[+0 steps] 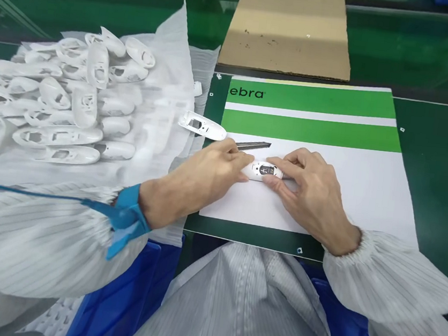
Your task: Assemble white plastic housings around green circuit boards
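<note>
Both left hand [200, 181] and right hand [312, 197] gripped a small white plastic housing [266, 171] on the printed sheet [348, 209] at frame centre.

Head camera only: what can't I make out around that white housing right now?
- Housing: its ends are hidden by the left hand and right hand, and the detail in its dark opening is too small to read.
- Metal strip: one end is hidden behind the left fingers, so I cannot tell what tool it is or whether it is held.
- Pile of housings: cut off by the left edge.
</note>
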`<state>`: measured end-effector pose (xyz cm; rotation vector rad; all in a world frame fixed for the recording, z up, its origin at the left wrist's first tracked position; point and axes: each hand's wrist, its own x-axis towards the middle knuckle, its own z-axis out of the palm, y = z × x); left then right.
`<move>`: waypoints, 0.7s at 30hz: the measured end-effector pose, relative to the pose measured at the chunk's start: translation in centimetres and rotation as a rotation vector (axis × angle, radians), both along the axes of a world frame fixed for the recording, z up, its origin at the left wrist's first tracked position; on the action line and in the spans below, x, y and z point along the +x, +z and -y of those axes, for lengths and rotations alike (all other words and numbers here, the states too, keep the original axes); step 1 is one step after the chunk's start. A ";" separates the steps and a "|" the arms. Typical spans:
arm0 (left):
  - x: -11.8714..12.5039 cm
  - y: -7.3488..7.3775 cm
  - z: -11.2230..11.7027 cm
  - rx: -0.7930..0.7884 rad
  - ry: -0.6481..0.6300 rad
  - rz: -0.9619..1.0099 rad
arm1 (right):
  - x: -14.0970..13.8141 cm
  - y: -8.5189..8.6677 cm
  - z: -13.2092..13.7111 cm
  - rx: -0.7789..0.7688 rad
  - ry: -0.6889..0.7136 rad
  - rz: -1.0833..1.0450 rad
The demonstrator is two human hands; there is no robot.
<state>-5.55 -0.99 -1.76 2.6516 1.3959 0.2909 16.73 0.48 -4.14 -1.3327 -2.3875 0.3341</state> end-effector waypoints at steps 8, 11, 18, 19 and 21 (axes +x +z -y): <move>4.1 1.2 -0.7 -0.201 0.053 0.157 | -1.3 -0.6 1.7 0.071 -0.118 -0.012; 4.6 0.2 -0.4 -0.141 0.176 0.219 | -1.9 -0.8 2.2 0.036 -0.154 -0.058; 2.6 -0.5 -0.6 -0.149 0.004 0.176 | -0.9 -0.2 1.1 -0.028 -0.087 -0.091; 2.4 -0.2 -0.7 -0.141 0.006 0.135 | -0.4 0.1 0.9 -0.059 -0.062 -0.127; 2.0 0.6 -0.9 -0.174 0.052 0.079 | 0.4 0.9 0.5 -0.149 -0.027 -0.217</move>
